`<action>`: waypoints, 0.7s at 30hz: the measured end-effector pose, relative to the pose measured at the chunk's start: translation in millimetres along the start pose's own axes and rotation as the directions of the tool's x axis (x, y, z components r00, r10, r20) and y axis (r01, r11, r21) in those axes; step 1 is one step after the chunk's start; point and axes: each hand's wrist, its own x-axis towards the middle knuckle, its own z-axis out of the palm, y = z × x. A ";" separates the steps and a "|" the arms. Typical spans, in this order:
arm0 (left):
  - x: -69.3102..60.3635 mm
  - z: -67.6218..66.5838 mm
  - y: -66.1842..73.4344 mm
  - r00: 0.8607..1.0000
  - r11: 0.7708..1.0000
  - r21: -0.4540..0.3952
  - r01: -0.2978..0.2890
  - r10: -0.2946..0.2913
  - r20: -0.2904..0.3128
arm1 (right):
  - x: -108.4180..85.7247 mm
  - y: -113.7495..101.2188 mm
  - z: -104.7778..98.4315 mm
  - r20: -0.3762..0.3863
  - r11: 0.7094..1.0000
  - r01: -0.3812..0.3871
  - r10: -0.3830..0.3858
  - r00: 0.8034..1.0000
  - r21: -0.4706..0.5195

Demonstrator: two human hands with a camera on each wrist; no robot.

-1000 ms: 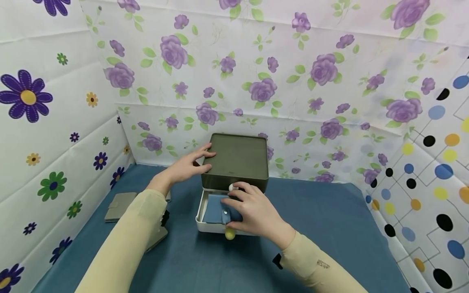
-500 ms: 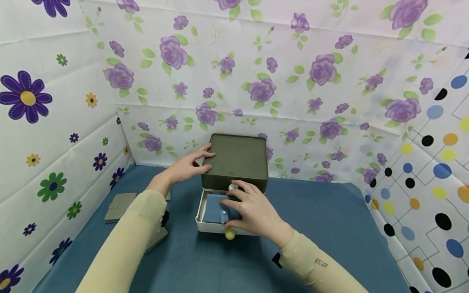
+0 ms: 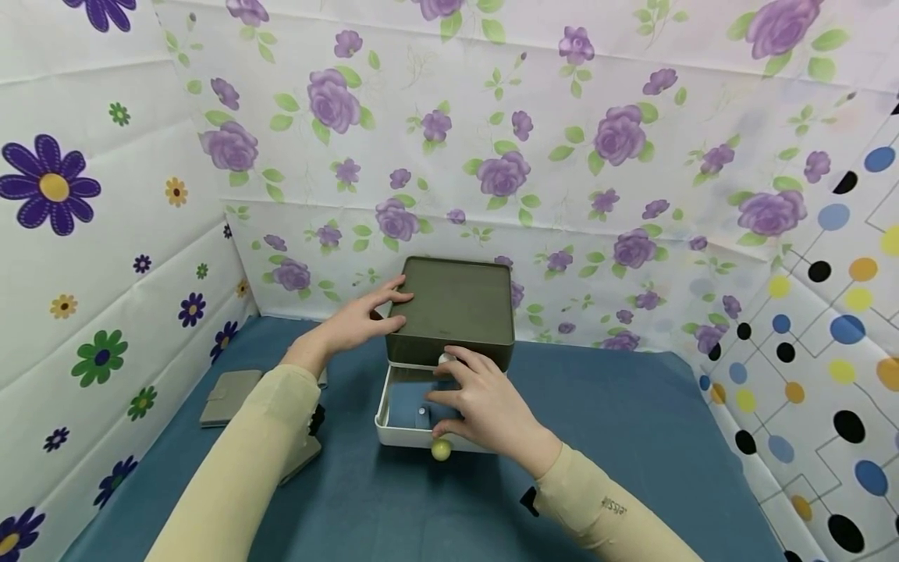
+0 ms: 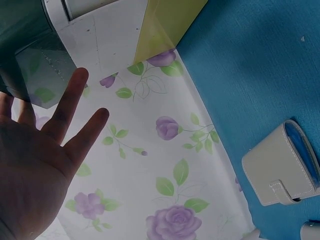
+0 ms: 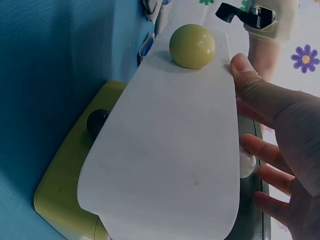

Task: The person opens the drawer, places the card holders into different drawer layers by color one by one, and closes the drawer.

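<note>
A white drawer [image 3: 414, 437] with a yellow-green round knob [image 3: 441, 449] stands pulled out of a small chest with a dark olive top [image 3: 456, 300]. In the drawer lies a blue wallet [image 3: 403, 402] with a snap strap, its right part hidden by my right hand [image 3: 492, 402]. That hand hovers at the drawer, thumb and fingers apart; whether a fingertip touches the wallet I cannot tell. In the right wrist view the thumb is by the edge of the white drawer front [image 5: 165, 130]. My left hand [image 3: 351, 324], fingers spread, rests on the chest's left edge.
Grey wallets lie on the blue cloth to the left, one flat [image 3: 232, 396] and another [image 3: 300, 459] partly behind the left sleeve. A yellow-green drawer [image 5: 70, 175] with a dark knob sits below the white one. Flowered sheets [image 3: 456, 156] hang behind.
The blue wallet has settled lower and a little to the left inside the drawer. My right fingers have shifted slightly. The left hand has stayed in place.
</note>
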 end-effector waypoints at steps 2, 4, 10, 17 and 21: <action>0.5 -0.1 -0.3 1.000 1.000 0.000 0.005 -0.005 0.000 | -1.5 0.9 0.4 -0.007 1.000 -0.002 0.002 1.000 0.020; 0.5 -0.5 -0.2 1.000 1.000 -0.001 0.003 -0.003 0.002 | -4.6 2.6 0.7 -0.016 0.999 -0.010 0.011 1.000 0.048; 0.1 -0.8 0.5 1.000 1.000 -0.004 -0.001 0.001 -0.001 | -22.5 15.2 1.0 -0.099 0.981 -0.079 0.098 0.990 0.177; 0.5 0.1 0.0 1.000 1.000 -0.005 0.002 -0.002 0.003 | -56.9 34.0 5.2 -0.257 0.908 -0.206 0.311 0.915 0.365; 0.9 -0.5 -1.0 1.000 1.000 -0.013 -0.002 0.002 0.008 | -75.5 45.5 10.2 -0.279 0.811 -0.322 0.495 0.823 0.488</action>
